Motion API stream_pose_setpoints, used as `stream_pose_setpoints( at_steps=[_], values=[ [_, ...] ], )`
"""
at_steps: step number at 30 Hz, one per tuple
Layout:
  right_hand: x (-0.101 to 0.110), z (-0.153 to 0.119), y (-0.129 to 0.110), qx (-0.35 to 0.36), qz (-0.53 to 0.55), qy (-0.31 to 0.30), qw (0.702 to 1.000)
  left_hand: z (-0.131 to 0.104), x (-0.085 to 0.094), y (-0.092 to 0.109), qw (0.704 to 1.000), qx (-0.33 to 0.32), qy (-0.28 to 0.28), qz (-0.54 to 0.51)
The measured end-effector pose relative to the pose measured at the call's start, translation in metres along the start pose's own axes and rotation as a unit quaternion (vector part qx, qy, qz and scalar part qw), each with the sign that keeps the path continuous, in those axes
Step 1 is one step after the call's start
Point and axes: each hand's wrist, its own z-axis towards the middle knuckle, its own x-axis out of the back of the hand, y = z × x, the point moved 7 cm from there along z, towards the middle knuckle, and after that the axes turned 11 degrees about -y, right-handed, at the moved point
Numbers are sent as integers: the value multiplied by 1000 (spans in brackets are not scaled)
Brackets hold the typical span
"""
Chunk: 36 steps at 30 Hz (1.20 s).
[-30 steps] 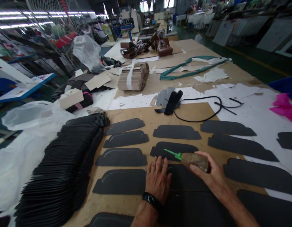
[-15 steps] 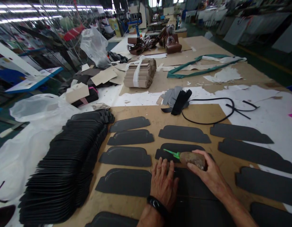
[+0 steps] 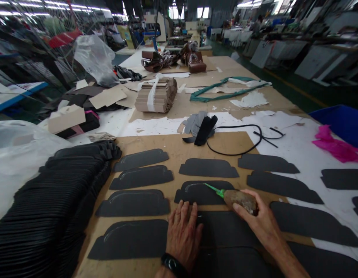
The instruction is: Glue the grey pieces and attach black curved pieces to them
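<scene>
My right hand [image 3: 261, 218] is closed round a brownish, stained glue bottle [image 3: 239, 201] with a long green nozzle [image 3: 215, 189]. The nozzle tip is at the upper edge of a dark grey shaped panel [image 3: 205, 195], where a thin shiny line of glue curves along the panel's left and top. My left hand [image 3: 183, 229], a black band [image 3: 174, 264] on its wrist, lies flat with fingers stretched, fingertips at that panel's lower edge. Beneath and between my hands is another dark panel [image 3: 222, 229], partly covered. Panels to the left, such as the nearest one [image 3: 132, 241], also bear shiny curved lines.
A long stack of black panels [image 3: 48, 200] stands at left beside a clear plastic bag [image 3: 19, 154]. Beyond lie grey and black scraps [image 3: 202, 125], a black cord [image 3: 234, 152] and a tied tan bundle [image 3: 158, 94]. Pink material [image 3: 335, 144] and a blue bin [image 3: 341, 119] are at right.
The nozzle tip has travelled right along the panel's upper edge, and a shiny line now shows behind it. My left hand stays flat by the panel. The view has swung to the right.
</scene>
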Motion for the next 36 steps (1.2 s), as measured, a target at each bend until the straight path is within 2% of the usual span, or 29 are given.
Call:
stream_pose_setpoints(
  at_steps=[5, 9, 14, 19, 23, 26, 29, 32, 36],
  values=[
    [26, -5, 21, -22, -14, 38, 999, -1, 0, 2, 998, -25, 20, 61],
    [45, -9, 33, -36, -30, 77, 996, -1, -1, 1, 998, -28, 18, 61],
    [56, -13, 42, -44, -30, 96, 994, 0, 1, 1, 998, -29, 24, 58],
    [56, -21, 47, -44, -35, 92, 994, 2, 3, 2, 997, -29, 27, 60],
    [56, -30, 60, -75, -11, 73, 995, 4, 2, 2, 999, -26, 18, 44],
    [52, -38, 67, -89, 122, 38, 988, 5, 5, -1, 1000, -26, 10, 16],
    [41, -40, 64, -94, 304, 0, 948, 9, 11, -5, 999, -26, -10, -29],
    [35, -30, 53, -94, 360, -4, 928, 17, 19, -9, 995, -24, -40, -85],
    [24, 6, 25, -49, 299, -6, 953, 40, 30, -15, 993, 14, -20, -115]
  ],
)
